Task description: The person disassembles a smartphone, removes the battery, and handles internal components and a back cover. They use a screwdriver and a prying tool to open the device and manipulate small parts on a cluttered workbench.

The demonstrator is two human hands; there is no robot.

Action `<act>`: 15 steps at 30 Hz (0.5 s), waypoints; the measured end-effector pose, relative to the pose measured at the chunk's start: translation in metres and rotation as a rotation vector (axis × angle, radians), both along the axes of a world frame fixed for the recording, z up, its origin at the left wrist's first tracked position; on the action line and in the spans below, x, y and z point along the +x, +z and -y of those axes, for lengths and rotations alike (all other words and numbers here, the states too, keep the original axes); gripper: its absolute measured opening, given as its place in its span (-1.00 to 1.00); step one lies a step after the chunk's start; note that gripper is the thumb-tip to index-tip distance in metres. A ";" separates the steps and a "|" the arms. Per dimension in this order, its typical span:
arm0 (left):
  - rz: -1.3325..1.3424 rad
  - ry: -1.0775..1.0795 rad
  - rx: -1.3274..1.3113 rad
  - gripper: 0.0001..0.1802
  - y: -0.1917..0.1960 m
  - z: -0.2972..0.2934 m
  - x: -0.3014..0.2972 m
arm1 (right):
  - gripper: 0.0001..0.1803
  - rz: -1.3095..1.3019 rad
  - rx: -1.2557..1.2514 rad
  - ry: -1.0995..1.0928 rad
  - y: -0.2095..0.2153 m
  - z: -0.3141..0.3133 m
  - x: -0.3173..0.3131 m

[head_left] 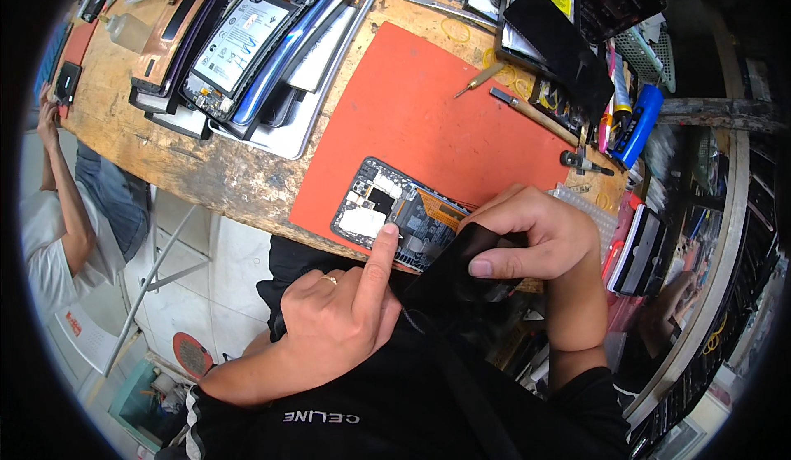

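An opened phone [427, 228] lies at the near edge of an orange-red mat [412, 106], its circuit board, metal shields and orange-patterned area exposed. My left hand [338, 316] has its index finger stretched out, the tip on the board beside a pale shield. Its other fingers curl under, and the thumb is hidden. Over the phone's right end, my right hand [531, 233] pinches a thin black sheet [449, 270] between thumb and fingers. That sheet covers part of the phone, and its lower edge merges with my dark clothing.
Opened phones and parts [247, 48] are stacked at the left. A wooden-handled tool [535, 116] and a small pick [479, 79] lie toward the right. A blue tube [641, 126] stands by the right clutter. Another person's arm [70, 188] reaches the bench at far left.
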State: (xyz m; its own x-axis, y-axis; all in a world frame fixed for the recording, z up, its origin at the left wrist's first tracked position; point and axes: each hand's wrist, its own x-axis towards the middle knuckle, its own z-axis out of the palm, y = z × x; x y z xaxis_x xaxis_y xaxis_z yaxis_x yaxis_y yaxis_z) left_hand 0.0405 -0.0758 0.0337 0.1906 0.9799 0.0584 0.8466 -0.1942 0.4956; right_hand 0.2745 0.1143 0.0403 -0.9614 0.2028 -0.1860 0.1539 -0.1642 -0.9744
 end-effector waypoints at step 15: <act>0.000 -0.011 0.121 -0.16 -0.015 0.009 -0.004 | -0.56 0.155 0.104 -0.129 0.012 0.004 0.002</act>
State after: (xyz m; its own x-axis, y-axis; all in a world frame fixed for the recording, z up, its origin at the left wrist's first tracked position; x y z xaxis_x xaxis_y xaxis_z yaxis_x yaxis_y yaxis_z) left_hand 0.0361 -0.0847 0.0188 0.2010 0.9636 0.1761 0.8440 -0.2616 0.4682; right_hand 0.2765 0.1100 0.0521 -0.8878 0.3480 -0.3013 0.2874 -0.0921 -0.9534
